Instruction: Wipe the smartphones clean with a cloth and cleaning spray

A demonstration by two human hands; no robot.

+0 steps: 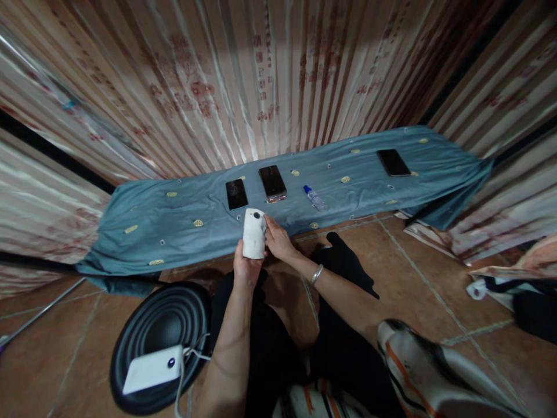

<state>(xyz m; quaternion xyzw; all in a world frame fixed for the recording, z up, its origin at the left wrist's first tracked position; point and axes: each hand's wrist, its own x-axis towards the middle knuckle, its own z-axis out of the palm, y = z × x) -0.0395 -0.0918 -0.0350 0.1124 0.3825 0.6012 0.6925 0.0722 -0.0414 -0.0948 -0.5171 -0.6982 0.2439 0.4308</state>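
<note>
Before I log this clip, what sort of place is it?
Probably a room in a home: patterned striped curtains hang behind, a blue-grey embroidered cloth lies spread on the brown tiled floor, and dark smartphones rest on it.

White smartphone (254,233): held upright, back side facing the camera, round lens near its top edge, casing smudged with dark marks, positioned above the blue cloth's (174,226) front edge.

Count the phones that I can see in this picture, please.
4. Three dark phones lie on the blue cloth: one left of centre, one beside it, one far right. A white phone is in the left hand. None seems hidden.
</note>
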